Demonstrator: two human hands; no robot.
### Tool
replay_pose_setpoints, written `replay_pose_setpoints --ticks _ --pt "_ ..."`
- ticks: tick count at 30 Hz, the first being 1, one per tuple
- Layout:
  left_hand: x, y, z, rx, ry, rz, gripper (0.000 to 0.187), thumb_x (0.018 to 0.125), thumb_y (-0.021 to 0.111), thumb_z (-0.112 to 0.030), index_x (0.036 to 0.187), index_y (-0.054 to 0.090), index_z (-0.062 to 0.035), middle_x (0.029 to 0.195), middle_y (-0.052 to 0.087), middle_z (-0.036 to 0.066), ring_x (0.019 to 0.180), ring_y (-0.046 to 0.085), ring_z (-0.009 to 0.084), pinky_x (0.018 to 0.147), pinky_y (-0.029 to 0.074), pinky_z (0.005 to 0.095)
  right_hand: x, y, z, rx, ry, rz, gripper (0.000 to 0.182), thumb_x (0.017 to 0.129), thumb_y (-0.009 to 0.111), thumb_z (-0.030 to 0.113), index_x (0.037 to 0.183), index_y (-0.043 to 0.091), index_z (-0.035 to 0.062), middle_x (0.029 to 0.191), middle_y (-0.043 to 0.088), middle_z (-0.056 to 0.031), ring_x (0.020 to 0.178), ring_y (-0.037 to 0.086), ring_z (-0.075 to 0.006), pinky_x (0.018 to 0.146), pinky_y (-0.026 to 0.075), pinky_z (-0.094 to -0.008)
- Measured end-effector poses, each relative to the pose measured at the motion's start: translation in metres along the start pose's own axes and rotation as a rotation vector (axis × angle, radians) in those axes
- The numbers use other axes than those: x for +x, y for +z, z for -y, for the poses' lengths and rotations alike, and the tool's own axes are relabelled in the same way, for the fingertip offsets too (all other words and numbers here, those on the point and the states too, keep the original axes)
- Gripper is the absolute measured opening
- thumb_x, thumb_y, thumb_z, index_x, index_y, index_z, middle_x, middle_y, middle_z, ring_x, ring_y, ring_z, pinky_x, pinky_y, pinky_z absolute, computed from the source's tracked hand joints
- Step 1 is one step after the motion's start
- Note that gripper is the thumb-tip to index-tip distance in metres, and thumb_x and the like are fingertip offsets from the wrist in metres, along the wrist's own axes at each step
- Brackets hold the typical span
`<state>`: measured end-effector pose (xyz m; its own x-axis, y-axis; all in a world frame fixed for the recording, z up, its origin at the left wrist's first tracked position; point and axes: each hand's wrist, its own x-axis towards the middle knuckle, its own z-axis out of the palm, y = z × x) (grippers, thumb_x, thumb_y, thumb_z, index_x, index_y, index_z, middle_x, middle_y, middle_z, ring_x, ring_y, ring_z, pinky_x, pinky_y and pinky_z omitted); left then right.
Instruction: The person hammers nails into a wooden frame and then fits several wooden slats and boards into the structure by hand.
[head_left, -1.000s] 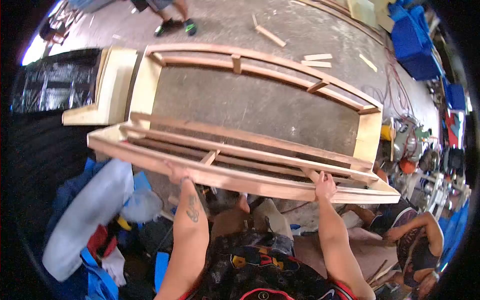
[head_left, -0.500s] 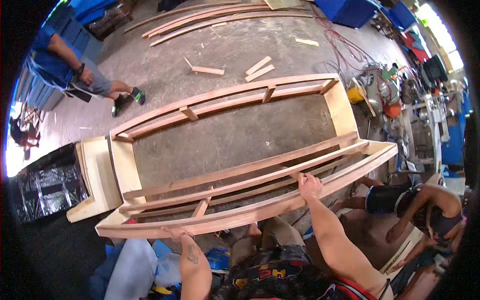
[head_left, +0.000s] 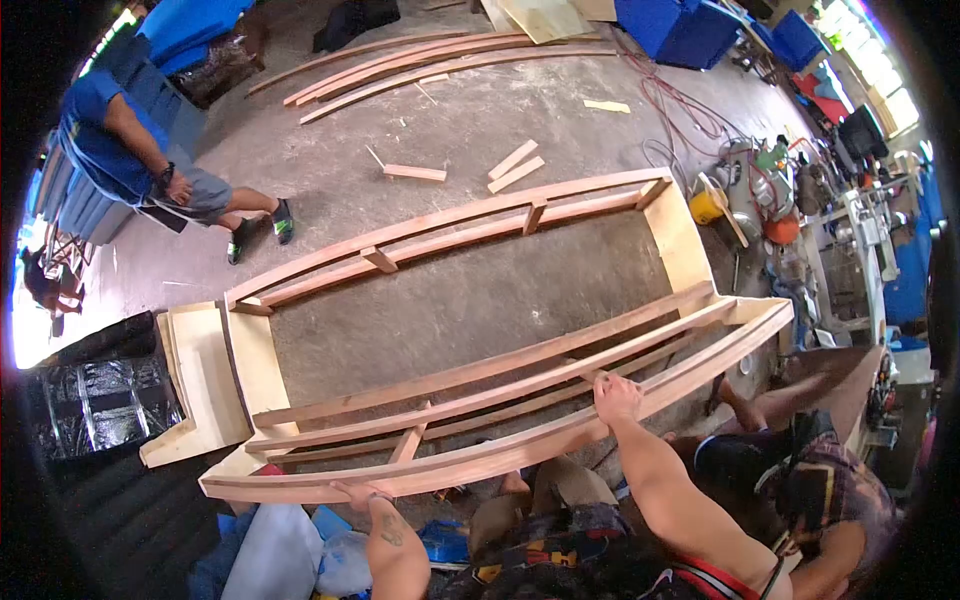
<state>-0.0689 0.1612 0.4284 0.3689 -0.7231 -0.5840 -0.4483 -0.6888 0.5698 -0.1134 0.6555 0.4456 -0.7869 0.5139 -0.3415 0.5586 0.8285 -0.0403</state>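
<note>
A long wooden frame (head_left: 500,459) of pale lumber and plywood end panels spans the view, its rails joined by short cross pieces. My left hand (head_left: 358,494) grips the near rail toward its left end, with part of the fingers hidden. Farther right, my right hand (head_left: 618,396) is wrapped over the same near rail, close to a short cross piece. The fingertips there bend down on the inner side of the rail.
A person in blue (head_left: 125,150) stands beyond the frame at left; another person (head_left: 825,490) bends close at my right. Cut plywood pieces (head_left: 195,370) lean by the left end. Long lumber strips (head_left: 430,75), red hoses (head_left: 680,105) and tools (head_left: 765,195) lie farther off.
The frame and the room sit slightly lower in view. Both my hands keep their places on the rail. The person at right has bent over and shifted nearer to me.
</note>
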Motion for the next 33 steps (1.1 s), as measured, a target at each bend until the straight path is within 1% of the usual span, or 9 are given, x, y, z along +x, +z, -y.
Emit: replay_pose_setpoints --ticks 8,17,20,22,24,26,28,30,33 --pt "0.015 0.003 -0.001 0.077 -0.054 -0.06 0.101 0.069 0.042 -0.081 0.113 0.056 0.0086 0.112 0.059 0.02 0.1 0.057 0.0385 0.084 0.046 0.055 -0.003 -0.01 0.01 -0.018 0.045 0.036 0.032 0.086 0.049 0.04 0.102 0.064 0.0167 0.105 0.065 -0.0046 0.105 0.055 -0.0244 0.097 0.031 -0.043" --pt "0.01 -0.003 -0.001 0.154 0.025 -0.031 0.106 0.066 0.041 -0.084 0.109 0.057 0.0116 0.105 0.059 0.026 0.088 0.061 0.0415 0.076 0.049 0.057 -0.002 0.002 0.002 0.016 -0.008 -0.031 0.033 0.085 0.05 0.04 0.097 0.065 0.0133 0.098 0.066 -0.0076 0.102 0.056 -0.027 0.094 0.032 -0.0437" --pt "0.006 -0.006 -0.001 0.153 0.103 -0.053 0.096 0.067 0.044 -0.075 0.109 0.057 0.01 0.104 0.059 0.025 0.088 0.06 0.0407 0.076 0.049 0.0558 -0.004 0.001 0.001 0.037 -0.013 -0.058 0.031 0.084 0.049 0.038 0.096 0.066 0.0144 0.098 0.066 -0.0106 0.101 0.056 -0.0285 0.094 0.035 -0.0432" --pt "0.005 -0.012 -0.001 0.179 0.3 -0.111 0.089 0.068 0.046 -0.07 0.109 0.057 0.0089 0.104 0.06 0.025 0.088 0.06 0.0401 0.076 0.048 0.0549 -0.002 -0.001 -0.001 0.075 0.005 -0.032 0.029 0.084 0.049 0.036 0.097 0.067 0.0167 0.098 0.066 -0.0095 0.1 0.057 -0.0293 0.093 0.037 -0.0415" --pt "-0.007 -0.012 -0.003 0.214 0.664 -0.171 0.083 0.068 0.048 -0.064 0.108 0.057 0.0078 0.103 0.06 0.024 0.089 0.06 0.0396 0.077 0.048 0.0541 -0.006 -0.001 -0.01 0.127 -0.026 -0.099 0.03 0.082 0.05 0.035 0.097 0.068 0.0162 0.095 0.067 -0.0065 0.093 0.06 -0.0285 0.089 0.039 -0.0417" --pt "-0.025 -0.014 -0.001 0.232 1.041 -0.242 0.076 0.069 0.05 -0.058 0.108 0.057 0.0067 0.103 0.06 0.024 0.089 0.059 0.039 0.077 0.047 0.0533 -0.001 0.01 -0.024 0.157 -0.088 -0.146 0.032 0.082 0.05 0.037 0.095 0.069 0.0143 0.086 0.067 -0.0098 0.087 0.061 -0.0286 0.091 0.037 -0.0448" --pt "-0.052 -0.016 0.005 0.232 1.352 -0.224 0.07 0.07 0.052 -0.052 0.108 0.058 0.0056 0.102 0.06 0.023 0.089 0.059 0.0385 0.077 0.046 0.0524 -0.003 0.002 -0.03 0.139 -0.01 0.016 0.045 0.083 0.048 0.05 0.095 0.069 0.0116 0.093 0.067 -0.0121 0.099 0.059 -0.029 0.1 0.031 -0.0443" --pt "-0.081 -0.018 0.016 0.233 1.612 -0.173 0.064 0.07 0.055 -0.047 0.108 0.058 0.0045 0.102 0.06 0.023 0.089 0.059 0.038 0.077 0.046 0.0516 -0.009 -0.052 -0.033 0.174 -0.048 0.324 0.06 0.086 0.039 0.058 0.114 0.06 0.0094 0.112 0.061 -0.0148 0.111 0.052 -0.0286 0.102 0.023 -0.0512" --pt "-0.128 -0.026 0.06 0.293 1.851 0.017 0.055 0.072 0.058 -0.038 0.108 0.058 0.0029 0.102 0.06 0.022 0.09 0.058 0.0372 0.078 0.045 0.0503 -0.015 -0.043 -0.057 0.308 -0.186 0.13 0.054 0.085 0.047 0.054 0.111 0.062 0.0098 0.109 0.062 -0.0147 0.105 0.056 -0.0292 0.1 0.032 -0.0439"
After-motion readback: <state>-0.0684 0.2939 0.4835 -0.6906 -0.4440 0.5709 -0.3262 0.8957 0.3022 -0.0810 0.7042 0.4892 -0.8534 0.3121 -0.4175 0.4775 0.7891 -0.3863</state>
